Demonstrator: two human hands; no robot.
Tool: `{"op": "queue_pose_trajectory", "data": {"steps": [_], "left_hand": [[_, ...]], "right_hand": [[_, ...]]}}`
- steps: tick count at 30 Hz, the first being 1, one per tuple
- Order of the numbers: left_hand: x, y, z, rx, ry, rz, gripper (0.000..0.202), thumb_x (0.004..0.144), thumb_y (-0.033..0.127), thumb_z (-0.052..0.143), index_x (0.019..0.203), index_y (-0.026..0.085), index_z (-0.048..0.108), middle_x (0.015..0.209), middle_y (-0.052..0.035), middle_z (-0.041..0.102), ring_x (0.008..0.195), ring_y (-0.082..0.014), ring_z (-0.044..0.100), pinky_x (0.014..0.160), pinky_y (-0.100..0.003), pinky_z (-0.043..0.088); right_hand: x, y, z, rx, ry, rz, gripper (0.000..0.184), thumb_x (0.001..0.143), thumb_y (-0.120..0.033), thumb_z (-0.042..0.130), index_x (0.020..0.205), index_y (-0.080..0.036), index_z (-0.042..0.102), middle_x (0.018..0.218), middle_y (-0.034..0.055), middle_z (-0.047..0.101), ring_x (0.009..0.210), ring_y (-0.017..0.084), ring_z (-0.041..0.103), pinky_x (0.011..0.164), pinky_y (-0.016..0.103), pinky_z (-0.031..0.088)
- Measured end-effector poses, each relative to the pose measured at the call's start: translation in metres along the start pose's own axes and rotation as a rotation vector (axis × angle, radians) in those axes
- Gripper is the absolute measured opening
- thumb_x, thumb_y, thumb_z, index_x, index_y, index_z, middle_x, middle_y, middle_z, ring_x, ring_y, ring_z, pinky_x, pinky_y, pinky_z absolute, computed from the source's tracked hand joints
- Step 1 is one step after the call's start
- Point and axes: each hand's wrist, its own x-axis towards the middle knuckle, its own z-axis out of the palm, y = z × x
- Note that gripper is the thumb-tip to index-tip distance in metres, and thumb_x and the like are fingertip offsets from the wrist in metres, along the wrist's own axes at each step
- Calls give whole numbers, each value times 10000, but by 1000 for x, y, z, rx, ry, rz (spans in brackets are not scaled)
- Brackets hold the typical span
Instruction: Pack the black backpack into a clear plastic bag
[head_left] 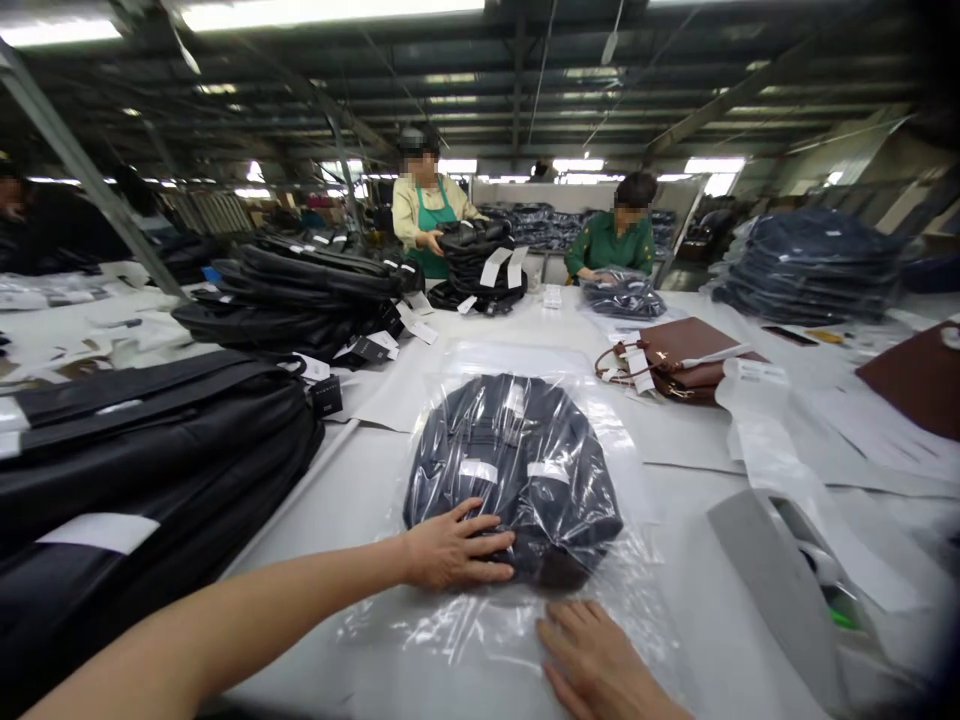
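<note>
Head view: left hand and right hand flat, open, empty, I smoothed the bagged backpack; closing it, I judged, needed pinching.

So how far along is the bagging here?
Done: the dark folded bag sits inside the clear plastic polybag. In hand: left hand presses it flat, right hand rests on the polybag's near end. Left: black bags stacked at left lie unwrapped.

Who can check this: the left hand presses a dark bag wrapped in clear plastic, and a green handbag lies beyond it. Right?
Wrong colour: the head view shows the handbag is brown, not green. The left hand presses the dark bag.
</note>
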Motion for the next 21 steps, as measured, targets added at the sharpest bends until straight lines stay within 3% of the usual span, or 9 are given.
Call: {"op": "queue_pose_trajectory", "data": {"steps": [2,5,7,8,10,13,18,21], "left_hand": [[0,0,-2,8,7,-4,421,899,324,447,1318,321,408,1456,-59,338,1261,-304,364,1050,-554,240],[0,1,-7,21,8,-20,410,910,332,426,1319,328,403,1451,-51,346,1245,-298,386,1035,-549,276],[0,3,-9,32,10,-33,408,916,346,416,1323,329,397,1445,-46,355,1241,-296,392,1032,-546,293],[0,3,-10,35,16,-40,410,916,354,416,1324,331,395,1441,-44,361,1239,-294,395,1031,-545,301],[-1,5,-11,35,30,-56,418,906,381,436,1321,338,396,1434,-35,372,1236,-292,402,1029,-544,315],[-2,7,-8,44,45,-82,422,889,392,468,1305,355,407,1432,-13,377,1233,-281,406,1026,-545,328],[-1,7,8,165,182,-121,351,918,398,459,1270,407,445,1408,50,411,1185,-217,441,1047,-490,325],[0,3,20,330,332,-131,328,930,372,459,1257,375,487,1449,90,346,1150,-181,444,1074,-436,312]], "right_hand": [[7,22,-14,74,133,158,305,831,-267,544,1129,-203,545,996,66,668,895,213,616,782,332,509],[21,71,-25,104,283,703,501,848,-457,478,1237,-141,484,1165,143,606,1055,275,576,900,421,475],[30,103,-21,232,185,1049,689,818,-554,434,1276,-41,438,1179,223,582,1023,313,599,882,446,480],[33,115,-16,306,95,1140,761,801,-581,426,1284,7,418,1161,252,586,1006,324,610,883,444,478],[38,130,-6,396,-40,1203,826,765,-616,449,1261,44,435,1141,275,596,1034,348,600,929,443,445],[45,132,-2,523,-104,1225,745,686,-661,543,1097,-41,591,1102,227,641,1091,372,567,973,443,411],[59,111,-24,1412,-161,1293,543,688,-641,597,872,-139,695,917,128,722,974,300,648,889,372,494],[62,104,-28,1701,-109,1305,516,658,-602,659,877,-137,709,905,130,725,972,298,650,902,383,494]]}}
